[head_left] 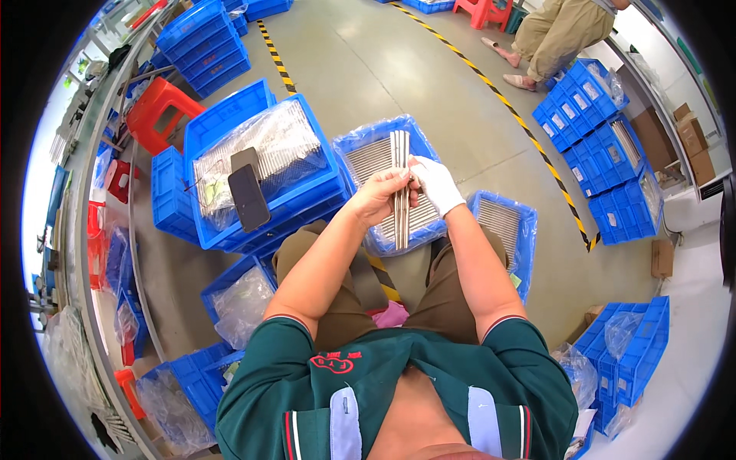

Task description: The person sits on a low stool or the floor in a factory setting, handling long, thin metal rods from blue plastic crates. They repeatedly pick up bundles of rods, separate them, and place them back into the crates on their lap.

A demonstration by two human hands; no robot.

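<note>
A bundle of long, thin metal rods [400, 192] is held upright above the lined blue crate [360, 142] that sits on the floor just ahead of the knees. The bare left hand [379, 198] is closed around the bundle's middle, and the white-gloved right hand [435, 182] is pinched onto it from the other side, just above.

The rods are loose against one another, so a slackened grip could probably let single rods slide out at the bottom and fall onto the lap or the floor rather than back into the crate. The bare hand may also be nicked by rod ends, since only one hand is gloved.

The lined blue crate is filled with rows of the same grey rods on a clear plastic liner. To its right, a smaller blue crate [512, 222] holds another layer of rods. To its left, a larger stacked crate [230, 123] is covered by clear film over more rods, with a dark phone [249, 197] lying on the film. Nearer the body than that one, a crate with crumpled plastic bags [241, 303] is seen. Further blue crates [598, 130] are stacked well to the right, beside a seated person's legs [556, 34].
</note>
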